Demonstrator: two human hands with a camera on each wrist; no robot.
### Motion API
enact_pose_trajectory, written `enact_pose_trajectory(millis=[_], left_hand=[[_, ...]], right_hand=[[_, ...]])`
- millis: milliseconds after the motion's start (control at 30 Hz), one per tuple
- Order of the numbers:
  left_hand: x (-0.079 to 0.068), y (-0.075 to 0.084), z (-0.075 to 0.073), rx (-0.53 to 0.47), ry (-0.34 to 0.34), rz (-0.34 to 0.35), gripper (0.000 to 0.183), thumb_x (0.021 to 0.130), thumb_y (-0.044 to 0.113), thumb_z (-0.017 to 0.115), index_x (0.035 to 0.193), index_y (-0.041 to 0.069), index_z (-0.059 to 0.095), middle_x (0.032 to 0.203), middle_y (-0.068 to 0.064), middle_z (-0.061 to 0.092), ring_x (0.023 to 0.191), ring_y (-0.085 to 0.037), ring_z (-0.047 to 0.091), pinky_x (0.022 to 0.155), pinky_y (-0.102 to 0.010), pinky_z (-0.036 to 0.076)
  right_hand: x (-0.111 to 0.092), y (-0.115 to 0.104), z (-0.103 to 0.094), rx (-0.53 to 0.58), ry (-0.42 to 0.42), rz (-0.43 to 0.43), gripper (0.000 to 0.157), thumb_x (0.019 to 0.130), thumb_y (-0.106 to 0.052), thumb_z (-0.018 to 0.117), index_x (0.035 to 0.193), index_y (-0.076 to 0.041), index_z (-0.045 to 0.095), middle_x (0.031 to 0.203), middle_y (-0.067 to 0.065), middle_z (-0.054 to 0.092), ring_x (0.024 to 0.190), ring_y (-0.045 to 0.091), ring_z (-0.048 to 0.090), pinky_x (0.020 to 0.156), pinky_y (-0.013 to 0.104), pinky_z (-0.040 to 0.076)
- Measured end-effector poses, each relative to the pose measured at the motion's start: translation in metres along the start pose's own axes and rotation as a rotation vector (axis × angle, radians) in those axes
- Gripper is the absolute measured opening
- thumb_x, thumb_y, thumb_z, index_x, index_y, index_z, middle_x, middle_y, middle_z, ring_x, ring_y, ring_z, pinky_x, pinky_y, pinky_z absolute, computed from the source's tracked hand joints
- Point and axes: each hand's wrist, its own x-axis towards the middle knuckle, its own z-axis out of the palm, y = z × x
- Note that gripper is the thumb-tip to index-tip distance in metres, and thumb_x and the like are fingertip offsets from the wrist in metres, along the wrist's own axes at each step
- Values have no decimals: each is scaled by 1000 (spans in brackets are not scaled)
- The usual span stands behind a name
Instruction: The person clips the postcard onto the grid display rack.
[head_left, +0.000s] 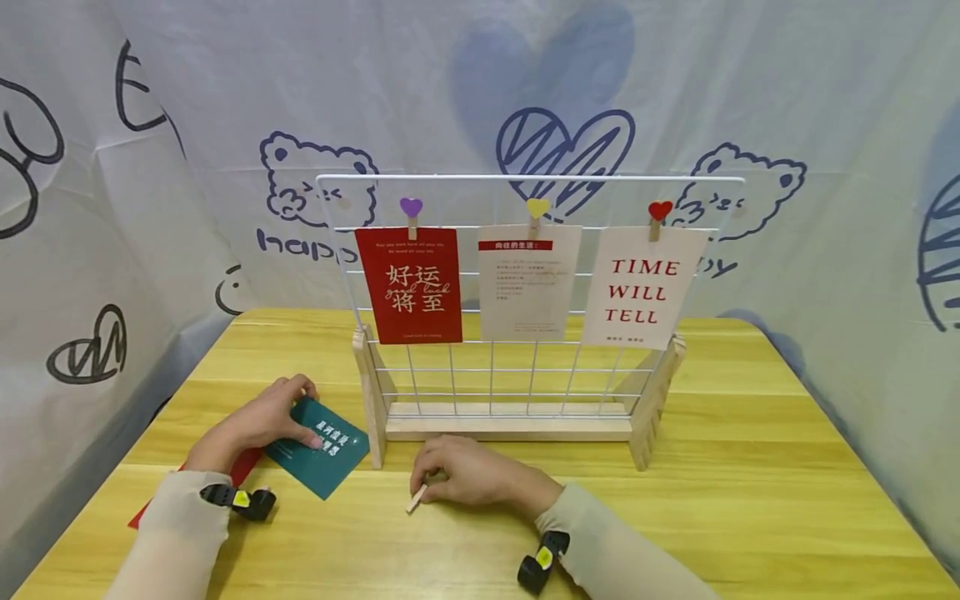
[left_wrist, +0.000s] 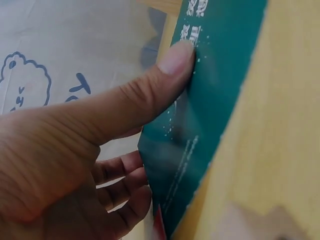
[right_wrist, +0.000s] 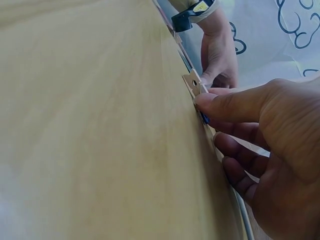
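The left hand [head_left: 258,417] pinches the green card [head_left: 321,465] between thumb and fingers, over the table [head_left: 787,500], to the left of the rack [head_left: 510,430]. The right hand [head_left: 472,471] pinches a small wooden clip [head_left: 416,500] before the rack. On the rack hang one red card [head_left: 417,323] and two white cards [head_left: 632,287], each by a heart clip [head_left: 411,208]. Something red [head_left: 246,467] shows partly behind the left wrist.

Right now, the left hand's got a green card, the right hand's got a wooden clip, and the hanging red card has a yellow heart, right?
Not quite: the heart above the hanging red card is purple, not yellow; see the head view. The left hand does hold the green card, the right hand the wooden clip.
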Motion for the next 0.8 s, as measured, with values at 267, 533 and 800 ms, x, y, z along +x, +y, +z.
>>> enact_pose_trajectory(millis=[267, 533, 800], left_hand=[[-4, 6, -11, -45, 29, 32, 65, 73, 23, 88, 117, -5, 49, 110, -23, 53, 90, -31, 53, 76, -41, 52], [-11, 11, -21, -7, 71, 81, 47, 78, 15, 83, 112, -2, 55, 99, -12, 54, 89, -28, 48, 72, -35, 48], [-23, 13, -33, -24, 87, 139, 31, 82, 7, 79, 104, 5, 58, 89, -6, 52, 83, -24, 47, 61, -27, 47]], right_hand=[[-3, -3, -5, 35, -20, 66, 4, 90, -20, 72, 94, -21, 72, 87, -17, 59, 80, -2, 52, 75, 11, 41], [-6, -4, -11, 60, -48, 118, 4, 94, -27, 67, 95, -23, 68, 82, -19, 58, 74, -1, 49, 70, 15, 41], [-10, -7, -17, 207, 19, 170, 5, 95, -20, 66, 99, -22, 64, 86, -15, 60, 79, 0, 56, 71, 18, 49]])
